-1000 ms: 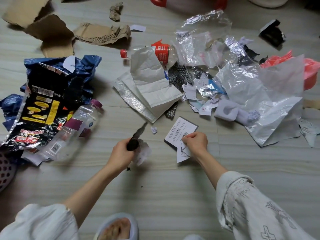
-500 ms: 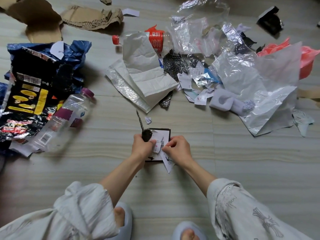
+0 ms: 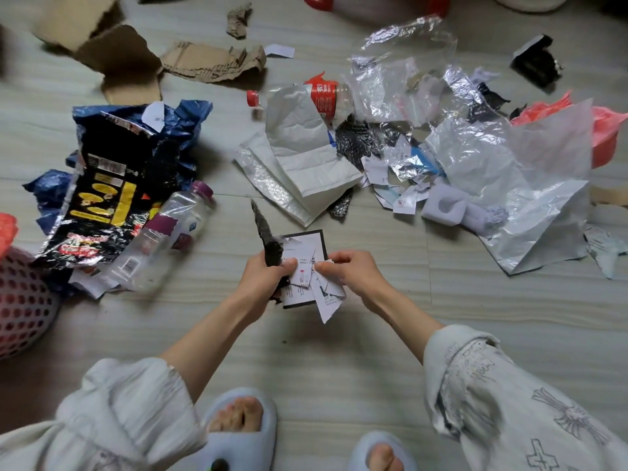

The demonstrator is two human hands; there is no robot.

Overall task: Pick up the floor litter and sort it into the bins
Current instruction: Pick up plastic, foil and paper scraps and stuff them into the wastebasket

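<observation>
Pale striped tile floor under soft, even light

The floor (image 3: 339,362) is laid in large pale grey tiles with faint lengthwise streaks like wood grain; thin grout lines run across it and one crosses them near the middle. Light falls softly and evenly, leaving only weak, blurred shadows. At the far edge of the floor stands a red plastic stool (image 3: 373,1), of which only the lower part shows. Just right of the stool, a rounded white base (image 3: 530,1) is cut off by the top edge. At the floor's left edge stands a pink perforated basket (image 3: 23,300).
</observation>
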